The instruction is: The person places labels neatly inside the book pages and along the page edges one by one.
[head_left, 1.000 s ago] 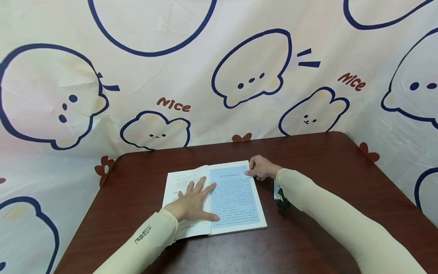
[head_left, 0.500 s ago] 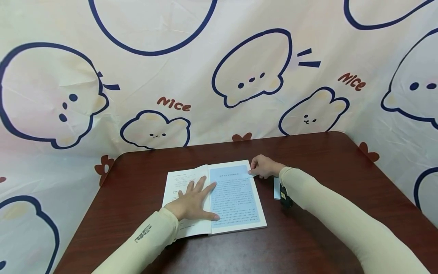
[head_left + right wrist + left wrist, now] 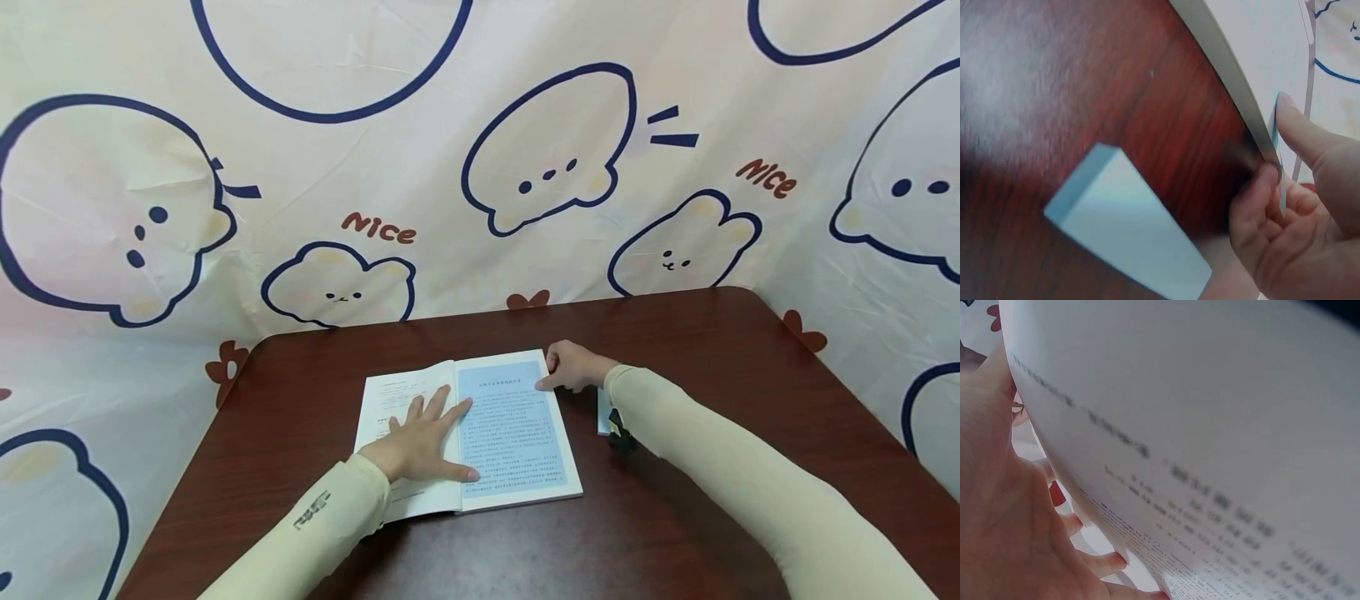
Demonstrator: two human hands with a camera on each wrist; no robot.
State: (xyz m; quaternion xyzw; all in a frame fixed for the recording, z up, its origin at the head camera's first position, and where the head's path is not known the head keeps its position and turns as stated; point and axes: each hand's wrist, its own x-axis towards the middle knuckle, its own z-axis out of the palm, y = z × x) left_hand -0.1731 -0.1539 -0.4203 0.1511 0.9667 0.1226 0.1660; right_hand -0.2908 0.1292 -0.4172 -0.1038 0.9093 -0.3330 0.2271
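An open book [image 3: 517,433] lies on the table, its right page mostly a light blue panel of print. Spread flat, my left hand [image 3: 416,446] rests on the left page [image 3: 1166,425], its thumb reaching over the right page. My right hand [image 3: 577,367] is at the book's upper right edge, thumb on top and fingers curled below. Between them it pinches a thin pale slip of paper [image 3: 1282,197] that sticks out past the page edge. A light blue block [image 3: 1135,225], like a pad of paper slips, lies beside the book, partly hidden by the right wrist in the head view.
The dark reddish-brown table [image 3: 645,533] extends around the book. A cloth backdrop [image 3: 450,167] with cartoon drawings hangs behind and at both sides. Pale sleeves [image 3: 720,458] cover the forearms, and a small black device [image 3: 621,435] sits under the right wrist.
My right hand drew slightly right with the slip, then came back left, and its thumb is over the page margin again. The left hand and book keep their places.
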